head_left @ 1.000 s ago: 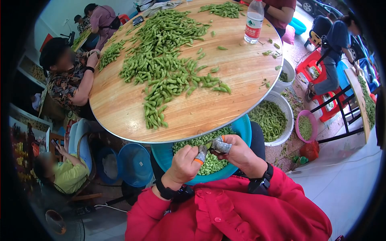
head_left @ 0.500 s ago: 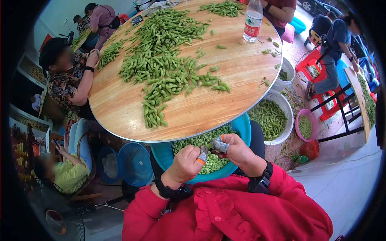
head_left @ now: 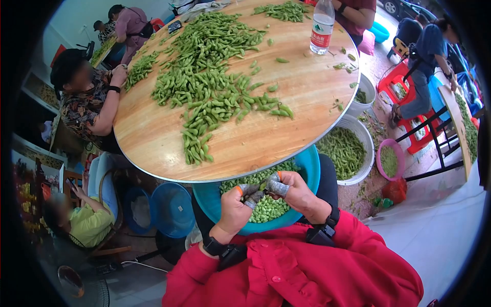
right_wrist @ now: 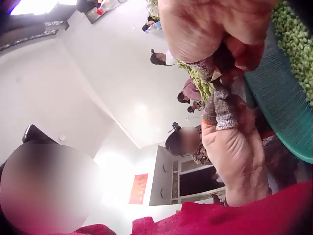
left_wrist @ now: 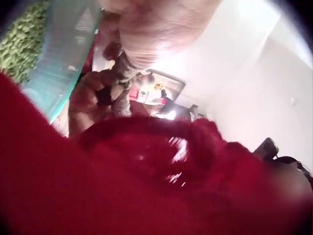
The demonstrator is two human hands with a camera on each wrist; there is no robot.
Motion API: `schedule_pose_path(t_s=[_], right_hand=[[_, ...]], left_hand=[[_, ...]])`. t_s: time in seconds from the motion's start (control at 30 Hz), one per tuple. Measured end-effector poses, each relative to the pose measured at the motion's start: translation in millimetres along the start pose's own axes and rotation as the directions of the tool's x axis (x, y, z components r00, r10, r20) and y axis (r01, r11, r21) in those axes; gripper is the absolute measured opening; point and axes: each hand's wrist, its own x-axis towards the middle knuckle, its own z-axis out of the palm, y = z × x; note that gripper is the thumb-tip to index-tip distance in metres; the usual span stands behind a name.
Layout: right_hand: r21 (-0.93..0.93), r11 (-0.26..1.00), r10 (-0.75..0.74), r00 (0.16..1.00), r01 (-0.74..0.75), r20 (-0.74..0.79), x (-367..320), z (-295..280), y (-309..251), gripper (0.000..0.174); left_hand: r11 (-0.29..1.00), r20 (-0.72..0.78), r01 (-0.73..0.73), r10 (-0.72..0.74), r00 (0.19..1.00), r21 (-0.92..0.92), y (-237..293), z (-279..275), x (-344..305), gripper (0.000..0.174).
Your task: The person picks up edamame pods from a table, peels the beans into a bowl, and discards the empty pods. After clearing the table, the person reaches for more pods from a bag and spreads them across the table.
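Over the teal basin (head_left: pixel 204 204), both hands meet fingertip to fingertip in the head view. A small green bean pod (head_left: pixel 263 185) shows between them, mostly hidden by the fingers. My left hand (head_left: pixel 233 212) pinches it from the left, thumb and finger wrapped in grey covers with an orange band. From the other side my right hand (head_left: pixel 303 198) pinches it, also wearing grey finger covers. Shelled green beans (head_left: pixel 268 209) fill the basin below. In the right wrist view the left hand's wrapped fingertips (right_wrist: pixel 222 108) point up at the right hand (right_wrist: pixel 215 29).
A round wooden table (head_left: pixel 255 138) carries a heap of bean pods (head_left: pixel 204 66) and a water bottle (head_left: pixel 322 28). White basket (head_left: pixel 365 153) and pink basin (head_left: pixel 378 161) stand right, blue tubs (head_left: pixel 171 210) left. Other people sit around.
My left hand has turned, so its wrapped thumb now lies extended toward the right hand and its back fingers show less. The right hand stays nearly in place, its wrist slightly rotated.
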Motion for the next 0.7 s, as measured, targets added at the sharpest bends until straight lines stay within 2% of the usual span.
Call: schedule_pose_path(t_s=[0.03,0.13,0.23,0.33,0.43,0.53,0.7], right_hand=[[0.005,1.0,0.006,1.0,-0.006,-0.006,1.0,-0.7,-0.2,0.014],[-0.1,0.995,-0.008,1.0,0.007,-0.008,0.5,0.0,-8.9,0.015],[-0.177,0.984,-0.012,1.0,0.008,-0.02,-2.5,4.0,-14.5,0.017],[-0.203,0.979,0.003,1.0,-0.005,-0.01,-3.7,3.5,-15.7,0.018],[-0.224,0.974,-0.011,1.0,0.01,-0.001,-3.7,5.5,-17.7,0.019],[-0.225,0.974,0.008,1.0,-0.004,0.015,-5.8,8.6,-22.4,0.019],[-0.243,0.969,-0.025,0.998,0.038,0.057,-8.6,12.2,-28.7,0.018]], left_hand=[[1.0,0.038,0.004,-0.005,0.999,0.026,3.0,-3.3,3.8,0.011],[0.949,0.178,0.227,-0.19,0.965,-0.218,-2.5,-9.4,11.6,0.011],[0.934,0.255,0.273,-0.213,0.943,-0.231,-2.9,-14.6,13.6,0.01],[0.887,0.307,0.333,-0.235,0.922,-0.319,6.1,-15.5,13.5,0.008],[0.852,0.308,0.364,-0.255,0.917,-0.377,4.7,-14.6,10.9,0.009],[0.817,0.244,0.327,-0.234,0.941,-0.476,4.6,-9.3,10.0,0.007],[0.666,0.364,0.483,-0.322,0.874,-0.568,9.0,-15.1,8.1,0.005]])
